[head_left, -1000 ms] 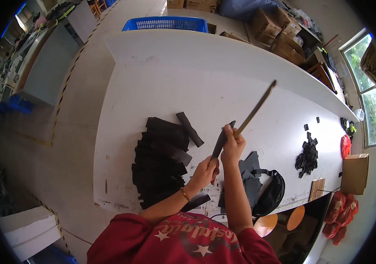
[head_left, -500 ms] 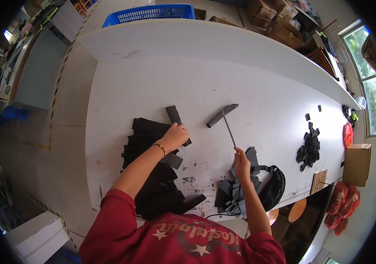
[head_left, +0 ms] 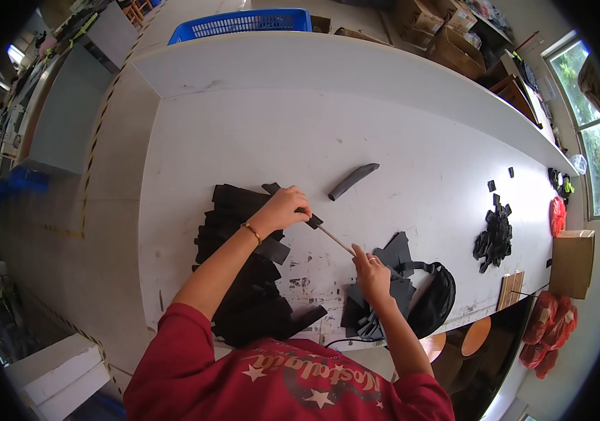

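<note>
My left hand [head_left: 287, 210] is closed around a short black fabric strip [head_left: 314, 221], whose ends show on both sides of the fingers. In my right hand [head_left: 372, 275] is a thin metal rod [head_left: 336, 239], gripped near its lower end. The rod's far tip meets the strip's right end; whether it has gone inside I cannot tell. Beyond both hands a dark tube-like piece [head_left: 353, 182] lies on the white table [head_left: 244, 133]. Under my left forearm spreads a heap of black fabric strips [head_left: 233, 203]. Flat dark pieces [head_left: 397, 254] are piled beside my right wrist.
A black mesh pouch [head_left: 437, 303] lies right of the flat pieces. Farther right is a heap of small black pieces [head_left: 494, 235], with a cardboard box [head_left: 572, 263] past the table's end. A raised white ledge [head_left: 328, 63] runs along the back, a blue basket [head_left: 244, 24] behind it.
The rod has left the dark tube-like piece on the table and swung left to the strip in my left hand. My right hand has moved left and slightly nearer; the held strip has tilted.
</note>
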Demonstrator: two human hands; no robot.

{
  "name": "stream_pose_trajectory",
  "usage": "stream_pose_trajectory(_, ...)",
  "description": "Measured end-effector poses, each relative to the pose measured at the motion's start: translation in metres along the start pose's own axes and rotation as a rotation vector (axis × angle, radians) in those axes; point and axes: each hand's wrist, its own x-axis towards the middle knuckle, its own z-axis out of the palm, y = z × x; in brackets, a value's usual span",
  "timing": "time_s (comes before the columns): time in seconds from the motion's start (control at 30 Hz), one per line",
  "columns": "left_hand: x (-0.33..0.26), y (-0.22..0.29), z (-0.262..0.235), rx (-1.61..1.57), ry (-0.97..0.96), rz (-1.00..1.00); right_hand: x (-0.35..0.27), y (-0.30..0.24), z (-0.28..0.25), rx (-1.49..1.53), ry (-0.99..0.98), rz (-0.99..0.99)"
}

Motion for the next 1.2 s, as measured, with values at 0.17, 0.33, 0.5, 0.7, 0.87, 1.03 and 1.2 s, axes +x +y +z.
stream_pose_trajectory(0.17,-0.002,0.088,0.017,0.245,0.191,0.373,0.028,-0.027,0.044,0.769,-0.049,0.234)
stream_pose_trajectory(0.33,-0.063,0.034,0.019,-1.683,0.776,-0.318,0.017,-0.081,0.038,1.234,-0.395,0.286)
stream_pose_trajectory(0.5,-0.054,0.052,0.062,-1.896,0.883,-0.336,0.021,-0.127,0.047,0.902,0.029,0.352)
stream_pose_trajectory(0.7,-0.051,0.056,0.052,-1.846,1.024,-0.363,0.006,-0.143,0.045,0.891,0.003,0.436)
stream_pose_trajectory(0.87,-0.044,0.062,0.04,-1.755,1.018,-0.459,-0.011,-0.137,0.045,0.859,-0.073,0.479)
stream_pose_trajectory(1.03,-0.038,0.066,0.035,-1.732,0.973,-0.395,-0.015,-0.142,0.039,0.879,-0.049,0.475)
stream_pose_trajectory(1.2,-0.039,0.076,0.046,-1.838,1.003,-0.366,0.01,-0.148,0.037,0.82,0.102,0.408)
